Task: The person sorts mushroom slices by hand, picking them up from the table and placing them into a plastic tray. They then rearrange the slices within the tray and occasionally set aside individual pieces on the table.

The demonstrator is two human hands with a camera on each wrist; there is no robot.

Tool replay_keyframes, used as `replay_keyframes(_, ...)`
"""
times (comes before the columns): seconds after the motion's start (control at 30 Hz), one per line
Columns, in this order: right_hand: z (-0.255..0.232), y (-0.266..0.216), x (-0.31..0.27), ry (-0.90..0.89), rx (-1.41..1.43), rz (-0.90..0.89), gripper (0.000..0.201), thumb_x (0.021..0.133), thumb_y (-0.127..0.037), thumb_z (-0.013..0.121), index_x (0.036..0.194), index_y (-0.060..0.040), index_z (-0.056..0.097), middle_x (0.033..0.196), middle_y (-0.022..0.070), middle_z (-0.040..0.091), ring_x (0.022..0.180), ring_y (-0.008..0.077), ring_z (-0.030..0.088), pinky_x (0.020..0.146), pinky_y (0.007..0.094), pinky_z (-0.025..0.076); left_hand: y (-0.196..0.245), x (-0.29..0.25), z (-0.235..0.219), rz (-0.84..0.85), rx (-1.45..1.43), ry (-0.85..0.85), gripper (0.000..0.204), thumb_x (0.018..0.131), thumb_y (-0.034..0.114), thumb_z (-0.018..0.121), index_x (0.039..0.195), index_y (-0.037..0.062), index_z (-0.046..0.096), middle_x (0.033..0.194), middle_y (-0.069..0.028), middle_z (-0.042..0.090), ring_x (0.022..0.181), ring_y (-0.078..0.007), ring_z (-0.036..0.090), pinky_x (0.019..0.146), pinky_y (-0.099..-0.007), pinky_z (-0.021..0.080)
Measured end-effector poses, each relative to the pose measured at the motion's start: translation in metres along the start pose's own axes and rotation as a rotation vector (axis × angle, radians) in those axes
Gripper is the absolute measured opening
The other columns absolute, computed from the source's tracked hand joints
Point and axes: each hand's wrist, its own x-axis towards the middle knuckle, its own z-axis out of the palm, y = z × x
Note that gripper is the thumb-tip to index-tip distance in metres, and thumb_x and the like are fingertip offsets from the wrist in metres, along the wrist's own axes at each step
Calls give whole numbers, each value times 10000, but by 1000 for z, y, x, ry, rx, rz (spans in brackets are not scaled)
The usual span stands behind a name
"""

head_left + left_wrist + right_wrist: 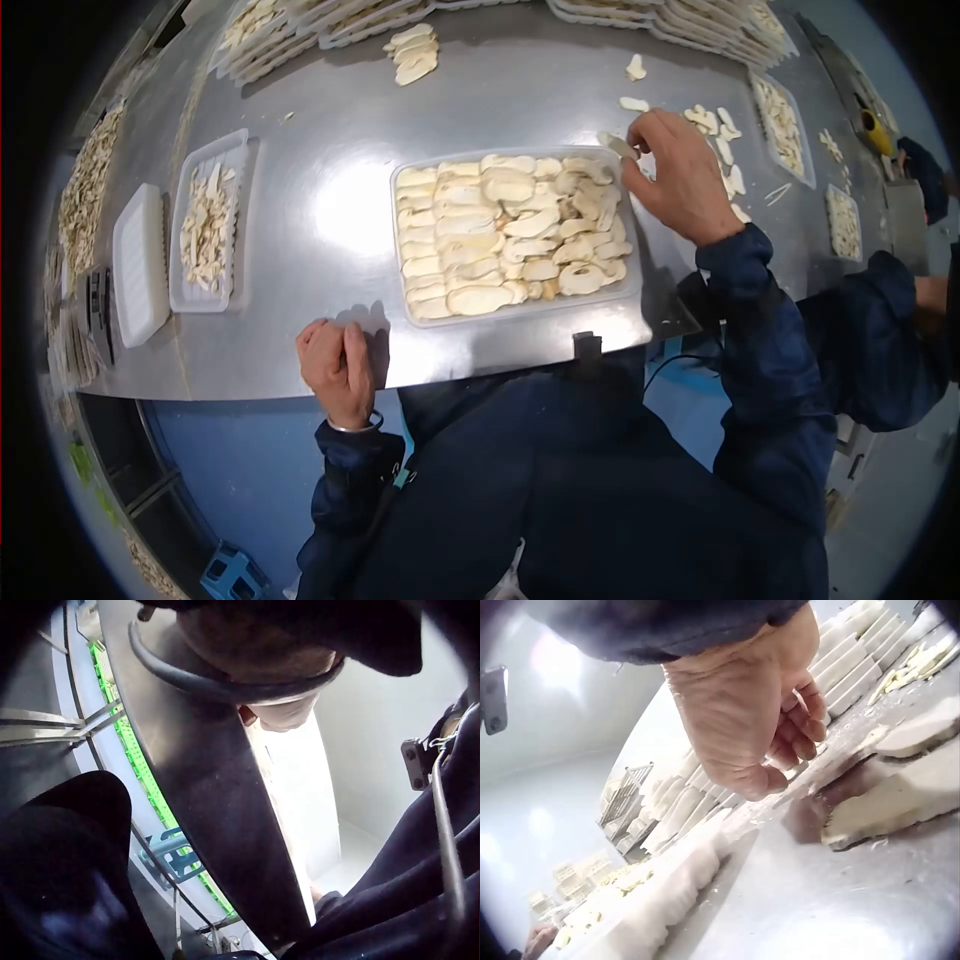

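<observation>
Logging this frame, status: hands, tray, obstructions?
Left hand loosely curled by table edge. Right hand at pale slice off tray corner, grip unclear. Tray covered in slices, nothing blocking it.

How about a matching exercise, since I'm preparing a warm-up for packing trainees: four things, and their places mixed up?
Things
1. Left hand
2. Right hand
3. Bracelet
4. Blue crate-like item

Places
A. Around the left wrist
B. Lower than the tabletop, toward the head view's bottom left
C. By the far right corner of the tray of overlapping pale slices
D. At the table's near edge, left of that tray

Pairs: 1-D; 2-C; 3-A; 4-B
</observation>
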Motion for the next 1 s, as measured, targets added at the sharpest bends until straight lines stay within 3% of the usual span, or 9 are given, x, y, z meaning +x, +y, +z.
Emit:
replay_keyframes(0.13, 4, -68, -1, -6, 115, -122, 179, 737, -55, 640, 857, -18, 512, 826, 135, 543, 811, 320, 549, 744, 427, 432, 0, -1, 0, -13, 4, -14, 258, 922, 54, 588, 687, 12, 491, 608, -87, 418, 587, -275, 444, 855, -403, 447)
replay_keyframes(0.23, 26, -82, -1, 41, 150, -177, 187, 724, -44, 628, 863, -13, 507, 823, 140, 536, 817, 317, 549, 756, 420, 428, 0, -1, 0, -15, 0, 2, 263, 923, 62, 591, 684, 14, 493, 601, -86, 412, 583, -270, 445, 853, -403, 449)
replay_keyframes(1.0, 46, -84, 6, -49, 82, -102, 181, 758, -86, 629, 886, -14, 523, 880, 149, 558, 888, 324, 559, 806, 433, 436, -3, -2, 0, -1, 15, 3, 257, 921, 62, 585, 682, 10, 506, 596, -88, 419, 578, -268, 453, 852, -412, 451)
